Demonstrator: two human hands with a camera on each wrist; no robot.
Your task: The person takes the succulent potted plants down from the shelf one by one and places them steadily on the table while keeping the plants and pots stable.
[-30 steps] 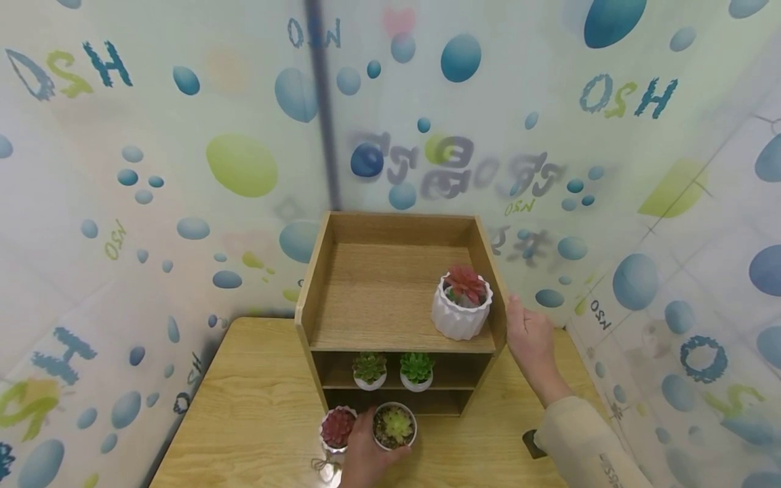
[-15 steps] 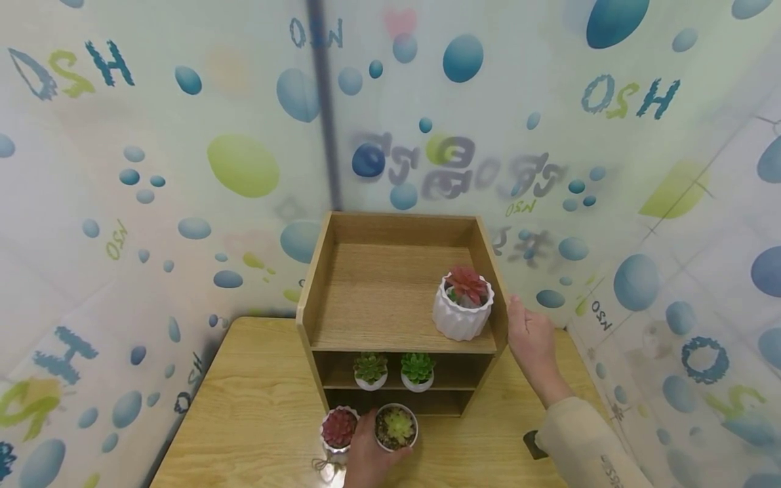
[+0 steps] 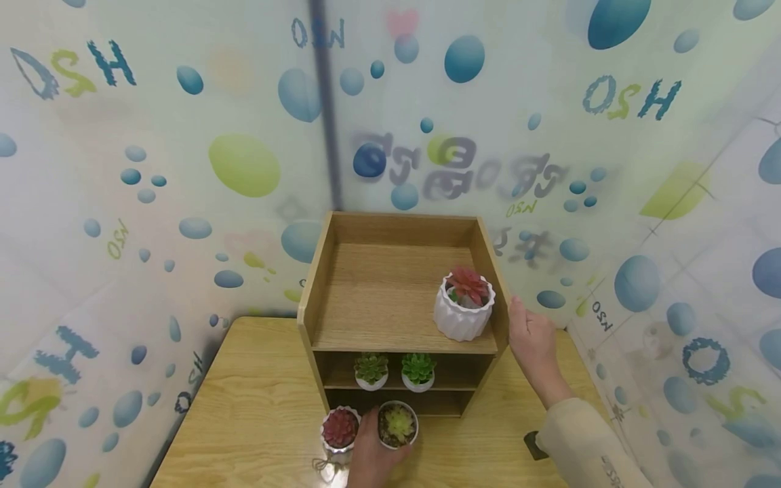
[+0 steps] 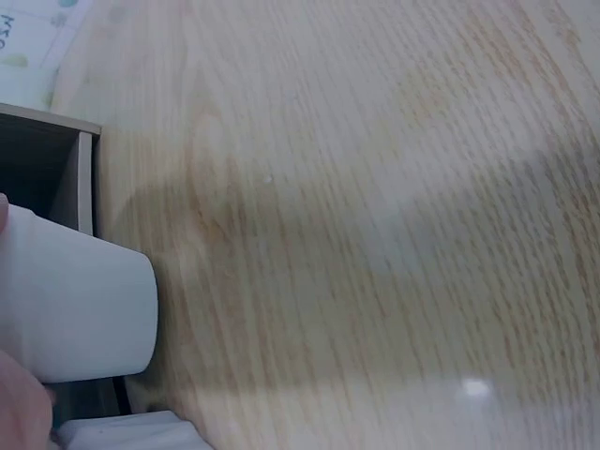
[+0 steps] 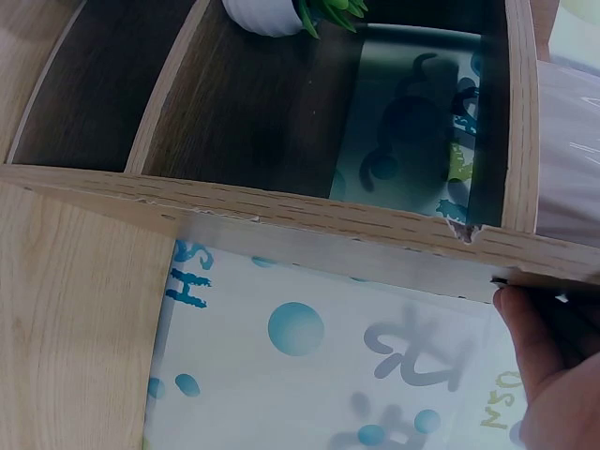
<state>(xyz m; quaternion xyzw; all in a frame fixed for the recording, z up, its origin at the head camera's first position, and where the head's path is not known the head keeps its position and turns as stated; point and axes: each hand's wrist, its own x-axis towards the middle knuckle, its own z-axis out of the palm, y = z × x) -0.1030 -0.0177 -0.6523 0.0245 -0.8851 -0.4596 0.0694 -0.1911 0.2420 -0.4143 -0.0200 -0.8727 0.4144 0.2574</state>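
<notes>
My left hand (image 3: 372,454) grips a white pot (image 4: 80,300) in front of the wooden shelf unit (image 3: 396,291). A yellow-green succulent (image 3: 399,425) grows in that pot. Just left of the hand, in the head view, stands a white pot with a dark red succulent (image 3: 340,428). My right hand (image 3: 533,346) is at the outside of the unit's right side panel, its fingertips right at the wood. The right wrist view shows a fingertip of this hand (image 5: 553,366) against the panel's outer face (image 5: 328,255); I cannot tell how its other fingers lie.
On the unit's top, at the right, stands a larger white pot with a red succulent (image 3: 465,308). Two green succulents in small white pots (image 3: 371,382) (image 3: 417,383) sit on the middle shelf. A small dark object (image 3: 535,445) lies on the table (image 3: 244,400) near the right sleeve.
The head view has drifted very slightly, so everything sits a little further right. Both hands keep their places at the pot and the panel.
</notes>
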